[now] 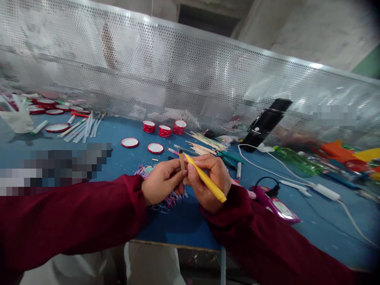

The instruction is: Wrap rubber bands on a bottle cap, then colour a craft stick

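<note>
Near the front of the blue table, my left hand [160,182] pinches a flat wooden craft stick [182,162] with a dark upper end. It is held roughly upright. My right hand [213,176] is closed around a yellow marker pen [209,184], whose upper end slants toward me and to the right. The marker's tip end is close to the stick's upper part; I cannot tell whether they touch. Beneath my hands lies a tangled heap of thin coloured strands [169,204], partly covered by the left hand.
Red-rimmed round lids [130,142] and stacked red tins [165,131] stand farther back. Loose sticks [204,140] lie behind my right hand. To the right are a black flask-like object [264,124], a white power cable [326,192] and a purple device [280,208]. A perforated metal screen [190,71] closes the back.
</note>
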Motion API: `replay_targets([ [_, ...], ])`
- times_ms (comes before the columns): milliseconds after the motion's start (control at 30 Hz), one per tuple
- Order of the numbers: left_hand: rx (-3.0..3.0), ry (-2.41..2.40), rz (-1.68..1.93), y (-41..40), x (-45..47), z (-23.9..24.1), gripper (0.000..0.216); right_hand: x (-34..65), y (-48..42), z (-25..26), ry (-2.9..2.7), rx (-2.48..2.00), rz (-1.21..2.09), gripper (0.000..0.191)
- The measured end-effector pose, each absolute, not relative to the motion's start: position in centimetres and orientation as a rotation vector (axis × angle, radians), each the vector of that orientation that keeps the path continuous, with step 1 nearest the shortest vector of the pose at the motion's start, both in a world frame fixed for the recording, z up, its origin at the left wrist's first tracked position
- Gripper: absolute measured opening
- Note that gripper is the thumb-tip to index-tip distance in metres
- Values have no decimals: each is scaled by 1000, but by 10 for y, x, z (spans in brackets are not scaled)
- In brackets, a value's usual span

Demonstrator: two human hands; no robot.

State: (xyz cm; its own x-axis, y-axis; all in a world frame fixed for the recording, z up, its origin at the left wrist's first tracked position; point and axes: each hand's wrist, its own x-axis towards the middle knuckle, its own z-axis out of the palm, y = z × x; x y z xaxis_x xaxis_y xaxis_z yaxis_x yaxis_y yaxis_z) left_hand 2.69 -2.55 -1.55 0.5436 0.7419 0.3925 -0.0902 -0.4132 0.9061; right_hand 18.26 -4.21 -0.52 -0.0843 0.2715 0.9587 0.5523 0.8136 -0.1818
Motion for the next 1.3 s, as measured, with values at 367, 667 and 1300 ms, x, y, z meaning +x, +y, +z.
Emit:
replay_targets([
  [367,1754,551,1020,-26,28,-15,32,183,-41,-5,-1702,-654,-291,18],
  [667,1737,534,1021,-26,27,-15,34,185,-43,-4,-1750,-599,-234,19],
  [1300,1747,529,1022,-26,26,-14,45,182,-43,-4,-1691,-650,-250,18],
])
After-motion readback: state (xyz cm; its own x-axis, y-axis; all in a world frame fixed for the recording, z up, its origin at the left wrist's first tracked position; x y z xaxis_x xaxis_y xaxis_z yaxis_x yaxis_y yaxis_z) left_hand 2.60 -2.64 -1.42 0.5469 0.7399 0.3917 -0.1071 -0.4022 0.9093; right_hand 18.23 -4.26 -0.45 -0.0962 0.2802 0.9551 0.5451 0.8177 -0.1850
